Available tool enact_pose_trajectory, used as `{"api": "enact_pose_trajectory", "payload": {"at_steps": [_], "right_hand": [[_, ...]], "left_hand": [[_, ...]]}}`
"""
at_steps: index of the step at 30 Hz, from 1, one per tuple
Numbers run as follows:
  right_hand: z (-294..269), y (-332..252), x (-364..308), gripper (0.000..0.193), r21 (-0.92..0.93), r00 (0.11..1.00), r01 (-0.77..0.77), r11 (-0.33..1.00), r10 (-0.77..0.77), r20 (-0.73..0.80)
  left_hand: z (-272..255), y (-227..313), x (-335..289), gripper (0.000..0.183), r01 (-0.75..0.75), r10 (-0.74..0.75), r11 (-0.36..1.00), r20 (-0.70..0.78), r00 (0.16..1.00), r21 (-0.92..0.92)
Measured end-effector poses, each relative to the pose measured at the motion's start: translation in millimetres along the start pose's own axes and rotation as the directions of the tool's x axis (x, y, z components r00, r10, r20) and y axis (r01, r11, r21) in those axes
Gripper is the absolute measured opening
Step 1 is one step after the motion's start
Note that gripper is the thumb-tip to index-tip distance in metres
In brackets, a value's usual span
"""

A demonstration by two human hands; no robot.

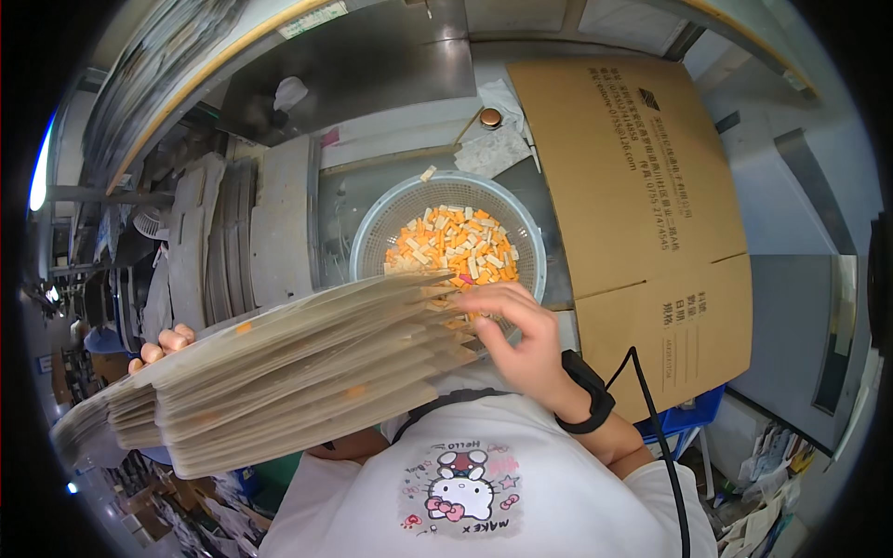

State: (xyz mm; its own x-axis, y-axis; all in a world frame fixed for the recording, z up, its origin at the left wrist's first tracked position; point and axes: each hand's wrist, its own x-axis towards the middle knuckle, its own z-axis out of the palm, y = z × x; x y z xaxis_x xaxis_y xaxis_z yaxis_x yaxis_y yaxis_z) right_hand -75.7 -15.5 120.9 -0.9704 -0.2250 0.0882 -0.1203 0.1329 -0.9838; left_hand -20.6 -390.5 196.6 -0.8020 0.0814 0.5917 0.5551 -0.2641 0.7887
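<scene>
Brown cardboard [642, 223] flanks the basket [373, 232]; nearer slants the stack of sheets [298, 372], left hand [170, 342] gripping it, fingers hooked over its far edge, and right hand [528, 342] bent in at the other end, pinching or not, I can't tell!

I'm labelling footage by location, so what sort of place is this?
Probably a small workshop or packing area: the thick stack of thin sheets in hand, a perforated basket of small orange and cream pieces, and a large flattened cardboard box suggest it.
</scene>
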Motion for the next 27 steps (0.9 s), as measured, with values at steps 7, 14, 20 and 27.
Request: {"api": "enact_pose_trajectory", "payload": {"at_steps": [7, 14, 20, 27], "right_hand": [[2, -7, -2, 0.022, 0.181, 0.954, 0.278, 0.943, -0.293, 0.062], [6, 0, 2, 0.022, 0.299, 0.963, 0.219, 0.929, -0.255, 0.086], [18, 8, 4, 0.022, 0.449, 0.976, -0.081, 0.890, -0.020, 0.215], [17, 2, 4, 0.024, 0.222, 0.968, 0.051, 0.974, -0.102, 0.228]], "left_hand": [[13, -14, 16, 0.037, -0.093, 0.086, 0.991, 0.073, 0.994, 0.099], [14, -16, 22, 0.037, -0.125, 0.113, 0.981, 0.088, 0.990, 0.151], [23, -13, 31, 0.037, -0.058, 0.046, 0.991, 0.099, 0.994, 0.122], [28, -16, 40, 0.037, -0.102, 0.081, 0.988, 0.175, 0.981, 0.115]]}}
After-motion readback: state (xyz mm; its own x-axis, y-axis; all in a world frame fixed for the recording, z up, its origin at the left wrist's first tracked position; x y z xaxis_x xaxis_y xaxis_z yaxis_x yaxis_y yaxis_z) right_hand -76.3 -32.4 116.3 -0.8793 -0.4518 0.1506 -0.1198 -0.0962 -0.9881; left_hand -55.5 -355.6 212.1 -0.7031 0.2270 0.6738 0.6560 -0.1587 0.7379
